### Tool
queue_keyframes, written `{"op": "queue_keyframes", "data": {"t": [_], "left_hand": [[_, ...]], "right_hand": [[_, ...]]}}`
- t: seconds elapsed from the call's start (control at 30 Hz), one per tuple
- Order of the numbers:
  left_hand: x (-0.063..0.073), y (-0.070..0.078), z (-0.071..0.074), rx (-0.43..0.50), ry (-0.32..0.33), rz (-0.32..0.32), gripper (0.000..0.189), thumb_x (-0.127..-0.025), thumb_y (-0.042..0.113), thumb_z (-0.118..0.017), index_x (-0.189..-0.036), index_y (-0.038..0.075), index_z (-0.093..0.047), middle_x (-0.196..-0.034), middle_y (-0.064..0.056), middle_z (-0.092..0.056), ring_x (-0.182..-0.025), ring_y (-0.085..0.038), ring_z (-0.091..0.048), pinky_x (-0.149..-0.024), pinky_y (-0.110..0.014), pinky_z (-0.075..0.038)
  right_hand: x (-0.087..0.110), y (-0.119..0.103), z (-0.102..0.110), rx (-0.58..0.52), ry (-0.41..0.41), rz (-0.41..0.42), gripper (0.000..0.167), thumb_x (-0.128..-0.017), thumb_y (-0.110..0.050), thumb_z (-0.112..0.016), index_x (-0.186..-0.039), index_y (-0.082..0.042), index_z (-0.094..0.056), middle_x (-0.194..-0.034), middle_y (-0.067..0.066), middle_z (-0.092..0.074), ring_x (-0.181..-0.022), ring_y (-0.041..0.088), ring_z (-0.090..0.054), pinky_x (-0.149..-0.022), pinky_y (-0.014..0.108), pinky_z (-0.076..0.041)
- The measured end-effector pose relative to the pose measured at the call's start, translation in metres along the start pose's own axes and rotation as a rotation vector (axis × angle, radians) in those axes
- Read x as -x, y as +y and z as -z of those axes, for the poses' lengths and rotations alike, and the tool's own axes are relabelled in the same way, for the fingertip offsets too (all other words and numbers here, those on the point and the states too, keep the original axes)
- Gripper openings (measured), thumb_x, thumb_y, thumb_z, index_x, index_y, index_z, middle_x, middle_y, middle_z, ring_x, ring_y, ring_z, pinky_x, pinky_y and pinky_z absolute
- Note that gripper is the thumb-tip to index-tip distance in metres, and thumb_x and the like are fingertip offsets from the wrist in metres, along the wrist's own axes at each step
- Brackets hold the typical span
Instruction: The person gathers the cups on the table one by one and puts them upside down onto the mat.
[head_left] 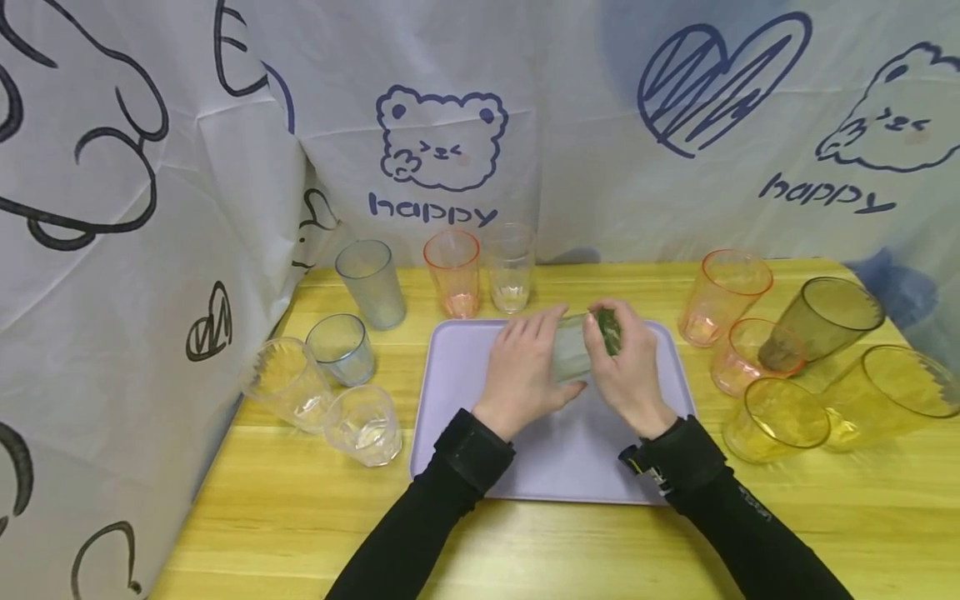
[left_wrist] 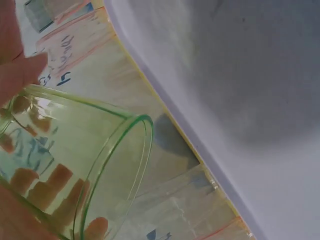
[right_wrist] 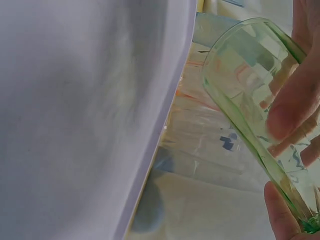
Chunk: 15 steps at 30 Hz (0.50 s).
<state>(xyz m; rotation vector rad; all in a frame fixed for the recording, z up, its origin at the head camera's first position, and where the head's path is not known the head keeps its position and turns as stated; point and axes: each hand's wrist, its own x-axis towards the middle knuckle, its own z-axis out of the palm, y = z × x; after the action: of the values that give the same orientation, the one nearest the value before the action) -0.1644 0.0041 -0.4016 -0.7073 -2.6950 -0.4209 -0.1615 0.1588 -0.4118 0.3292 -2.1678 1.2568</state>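
Above the lilac tray (head_left: 457,375), both hands hold a see-through green cup (head_left: 572,346) tipped onto its side. My left hand (head_left: 525,358) curls round it from the left, its thumb low along the near side. At the cup's darker green base, my right hand (head_left: 630,358) grips from the right. In the left wrist view the green cup (left_wrist: 107,130) shows its round rim, with fingers visible through the wall. The right wrist view has the same cup (right_wrist: 240,95) slanting, the right fingers and thumb about its lower part.
Blue cups (head_left: 375,287) and clear cups (head_left: 367,429) stand left of the tray. Behind it are an orange-rimmed cup (head_left: 453,275) and a clear one (head_left: 510,271). Pinkish cups (head_left: 723,296), a smoky brown cup (head_left: 832,321) and yellow cups (head_left: 776,421) crowd the right. A printed cloth (head_left: 577,183) hangs behind.
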Motion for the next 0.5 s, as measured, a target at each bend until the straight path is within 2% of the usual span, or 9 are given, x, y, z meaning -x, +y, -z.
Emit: {"op": "queue_keyframes", "data": {"t": [0.1, 0.17, 0.5], "left_hand": [[0.0, 0.0003, -0.0024, 0.012, 0.025, 0.005, 0.092, -0.069, 0.05, -0.088, -0.143, 0.01, -0.049, -0.137, -0.006, -0.064, -0.124, -0.024, -0.063, -0.106, -0.041, -0.052], [0.0001, -0.0001, -0.0035, 0.021, 0.04, 0.008, 0.088, -0.069, 0.047, -0.089, -0.139, 0.01, -0.052, -0.132, -0.006, -0.066, -0.121, -0.023, -0.065, -0.102, -0.04, -0.054], [0.0008, -0.0068, -0.0041, 0.094, 0.082, 0.019, 0.081, -0.066, 0.041, -0.091, -0.132, 0.011, -0.056, -0.124, -0.005, -0.07, -0.113, -0.022, -0.067, -0.094, -0.037, -0.058]], "right_hand": [[0.0013, -0.0015, -0.0019, 0.013, 0.0, 0.035, 0.029, -0.095, -0.016, -0.057, -0.112, 0.007, -0.061, -0.102, 0.023, -0.068, -0.093, 0.036, -0.069, -0.082, 0.045, -0.059], [0.0018, -0.0022, -0.0032, 0.02, 0.002, 0.054, 0.029, -0.095, -0.016, -0.058, -0.112, 0.007, -0.061, -0.101, 0.023, -0.067, -0.093, 0.036, -0.069, -0.081, 0.05, -0.06], [0.003, -0.0047, -0.0084, 0.027, -0.022, 0.112, 0.036, -0.092, -0.021, -0.059, -0.115, 0.006, -0.06, -0.104, 0.023, -0.065, -0.095, 0.036, -0.067, -0.083, 0.051, -0.06]]}}
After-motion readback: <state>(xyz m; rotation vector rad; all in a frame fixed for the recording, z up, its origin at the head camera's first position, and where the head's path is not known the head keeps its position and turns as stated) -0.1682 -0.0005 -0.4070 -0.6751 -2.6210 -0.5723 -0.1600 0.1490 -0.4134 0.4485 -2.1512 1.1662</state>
